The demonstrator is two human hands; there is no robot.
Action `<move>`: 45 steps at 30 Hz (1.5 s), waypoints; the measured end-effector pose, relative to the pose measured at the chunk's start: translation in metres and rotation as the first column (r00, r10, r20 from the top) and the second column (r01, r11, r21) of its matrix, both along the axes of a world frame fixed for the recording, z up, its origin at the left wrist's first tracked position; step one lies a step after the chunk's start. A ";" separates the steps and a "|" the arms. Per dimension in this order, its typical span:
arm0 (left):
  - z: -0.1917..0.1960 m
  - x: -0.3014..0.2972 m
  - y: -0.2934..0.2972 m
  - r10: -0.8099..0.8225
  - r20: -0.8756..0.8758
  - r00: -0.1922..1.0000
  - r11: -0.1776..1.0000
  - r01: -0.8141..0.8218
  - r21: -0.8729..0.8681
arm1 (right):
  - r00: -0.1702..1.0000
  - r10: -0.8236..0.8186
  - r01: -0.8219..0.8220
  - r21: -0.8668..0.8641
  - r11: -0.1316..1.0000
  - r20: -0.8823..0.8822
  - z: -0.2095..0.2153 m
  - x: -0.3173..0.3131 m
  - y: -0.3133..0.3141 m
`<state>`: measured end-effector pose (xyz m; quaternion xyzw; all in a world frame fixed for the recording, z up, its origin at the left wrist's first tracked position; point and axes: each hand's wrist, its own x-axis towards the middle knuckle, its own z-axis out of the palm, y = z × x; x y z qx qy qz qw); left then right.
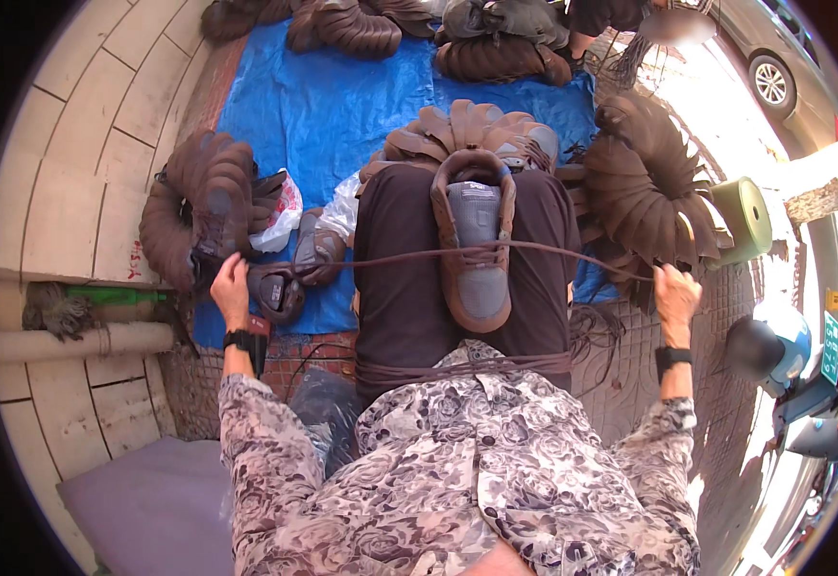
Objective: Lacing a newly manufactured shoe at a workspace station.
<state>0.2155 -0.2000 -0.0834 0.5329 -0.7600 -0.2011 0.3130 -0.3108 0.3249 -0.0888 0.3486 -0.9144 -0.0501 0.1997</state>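
A brown and grey shoe rests on my lap between my thighs, its toe pointing toward me. One long brown shoelace passes through the shoe's lower eyelets and stretches out to both sides. My left hand pinches the lace on the left, beside a small pair of loose shoes. On the right, my right hand is closed on the lace's other side, near a ring of brown shoe pieces. More brown laces lie in a bundle across my lap.
A blue tarp covers the ground ahead, with several rings of stacked shoes, one at left. A green roll stands at right. Tiled wall runs along the left. Beyond are a tree trunk, a scooter and a car.
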 end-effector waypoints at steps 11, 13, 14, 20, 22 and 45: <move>0.093 -0.240 0.105 -0.303 -0.775 0.555 0.623 0.731 0.280 | 0.108 0.717 0.216 -0.721 0.659 0.688 0.064 0.107 -0.186; 0.104 -0.254 0.131 -0.295 -0.730 0.617 0.525 0.743 0.416 | 0.060 0.682 0.269 -0.669 0.693 0.729 0.064 0.117 -0.185; 0.103 -0.260 0.141 -0.364 -0.729 0.580 0.509 0.779 0.366 | 0.076 0.679 0.247 -0.674 0.696 0.730 0.062 0.121 -0.187; 0.097 -0.285 0.179 -0.632 -0.508 0.585 0.414 0.809 0.417 | 0.216 0.581 0.077 -0.607 0.791 0.785 0.077 0.125 -0.194; 0.094 -0.288 0.184 -0.652 -0.479 0.587 0.430 0.807 0.404 | 0.272 0.556 0.005 -0.579 0.815 0.785 0.078 0.124 -0.195; 0.075 -0.230 0.181 -0.471 -0.401 0.786 0.593 0.618 0.516 | 0.447 0.838 -0.574 -0.618 0.538 0.314 0.089 0.137 -0.231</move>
